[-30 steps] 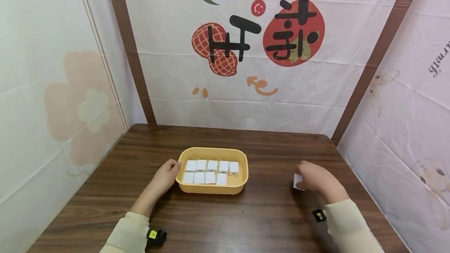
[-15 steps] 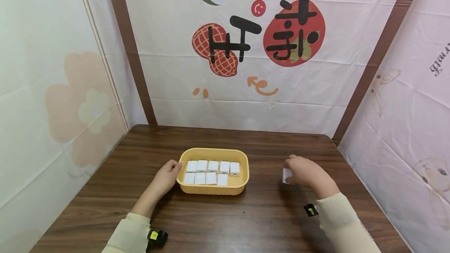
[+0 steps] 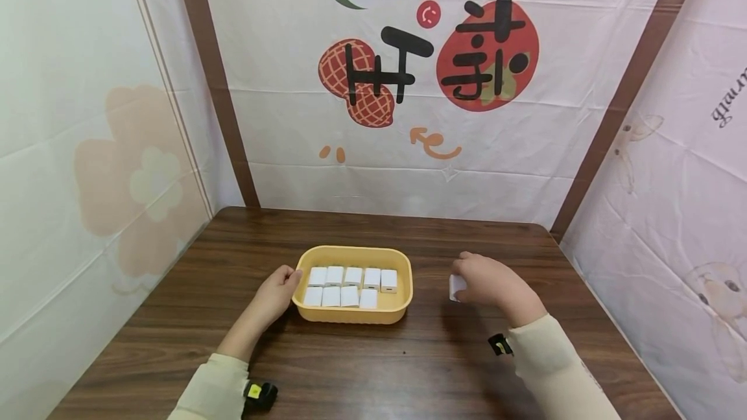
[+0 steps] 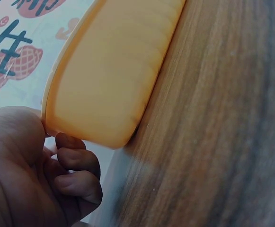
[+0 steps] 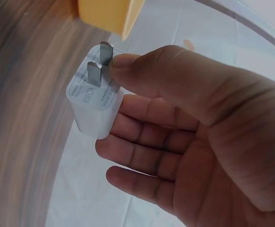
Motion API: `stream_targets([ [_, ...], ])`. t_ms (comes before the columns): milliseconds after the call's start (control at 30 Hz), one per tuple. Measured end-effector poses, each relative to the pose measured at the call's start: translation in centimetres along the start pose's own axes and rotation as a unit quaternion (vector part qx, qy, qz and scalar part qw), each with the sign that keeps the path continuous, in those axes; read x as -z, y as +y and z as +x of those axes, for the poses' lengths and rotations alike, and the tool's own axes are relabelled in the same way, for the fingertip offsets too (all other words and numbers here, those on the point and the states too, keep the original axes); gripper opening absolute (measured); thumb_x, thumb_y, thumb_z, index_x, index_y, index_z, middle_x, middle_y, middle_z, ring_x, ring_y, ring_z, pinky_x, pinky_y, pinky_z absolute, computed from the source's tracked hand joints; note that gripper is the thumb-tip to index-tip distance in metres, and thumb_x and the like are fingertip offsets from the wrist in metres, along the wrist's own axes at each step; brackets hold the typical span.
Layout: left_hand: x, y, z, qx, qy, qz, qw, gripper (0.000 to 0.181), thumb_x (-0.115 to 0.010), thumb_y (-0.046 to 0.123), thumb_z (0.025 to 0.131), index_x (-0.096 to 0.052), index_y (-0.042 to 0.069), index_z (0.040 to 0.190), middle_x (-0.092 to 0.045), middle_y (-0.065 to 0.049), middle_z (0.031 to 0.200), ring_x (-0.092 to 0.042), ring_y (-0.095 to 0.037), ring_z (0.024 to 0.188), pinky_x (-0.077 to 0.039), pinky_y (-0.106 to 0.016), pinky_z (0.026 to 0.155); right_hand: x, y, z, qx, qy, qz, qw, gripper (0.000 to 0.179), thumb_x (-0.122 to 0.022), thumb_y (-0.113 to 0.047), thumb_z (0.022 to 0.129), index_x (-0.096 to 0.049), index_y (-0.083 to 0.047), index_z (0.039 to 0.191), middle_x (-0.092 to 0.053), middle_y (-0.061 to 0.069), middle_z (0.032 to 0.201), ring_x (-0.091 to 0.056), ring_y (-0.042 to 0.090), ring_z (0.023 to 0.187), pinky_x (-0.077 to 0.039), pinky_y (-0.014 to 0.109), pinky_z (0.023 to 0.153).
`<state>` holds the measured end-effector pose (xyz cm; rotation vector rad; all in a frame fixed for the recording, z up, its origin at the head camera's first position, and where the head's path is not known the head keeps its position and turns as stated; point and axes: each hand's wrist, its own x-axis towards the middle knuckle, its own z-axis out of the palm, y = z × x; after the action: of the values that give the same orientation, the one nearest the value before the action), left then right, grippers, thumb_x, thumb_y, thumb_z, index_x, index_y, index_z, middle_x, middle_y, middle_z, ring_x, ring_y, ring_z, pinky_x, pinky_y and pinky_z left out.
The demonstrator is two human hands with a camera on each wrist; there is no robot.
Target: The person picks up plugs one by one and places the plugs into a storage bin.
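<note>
My right hand [image 3: 490, 284] pinches a white charger plug [image 5: 97, 101] between thumb and fingers, over the table to the right of the basket. In the right wrist view its two flat metal prongs point toward the camera, and small print shows on that face. My left hand [image 3: 273, 295] grips the left end of a yellow plastic basket [image 3: 353, 315], thumb at the rim and fingers curled below it. Inside the basket lie several white charger plugs [image 3: 349, 296] in two rows, the front row ending short of the basket's right side.
The brown wood-grain table [image 3: 362, 368] carries the basket near its middle. White printed cloth [image 3: 408, 186] hangs behind the table and along both sides. Dark wrist straps with small cameras sit at both sleeves.
My right hand has moved left with the charger plug, closer to the basket. The left hand and the basket have stayed in place.
</note>
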<state>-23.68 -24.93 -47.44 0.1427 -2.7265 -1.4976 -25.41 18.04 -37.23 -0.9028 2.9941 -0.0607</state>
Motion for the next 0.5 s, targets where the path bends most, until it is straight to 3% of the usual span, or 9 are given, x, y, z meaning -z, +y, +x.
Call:
stream_targets([
  [500,0.1,0.0,-0.1,-0.003,0.002,0.001,1.0000,0.036,-0.045,0.038,0.110,-0.054,0.004,0.106,-0.052,-0.007,0.081,-0.051,-0.020,0.071,-0.042,-0.031,0.061,0.5,-2.4,1.5,0.036,-0.007,0.012,0.9993,0.026,-0.086,-0.020,0.081,-0.073,-0.011,0.102,-0.058,-0.001,0.094,-0.058,0.014,0.079,-0.053,0.036,0.074],
])
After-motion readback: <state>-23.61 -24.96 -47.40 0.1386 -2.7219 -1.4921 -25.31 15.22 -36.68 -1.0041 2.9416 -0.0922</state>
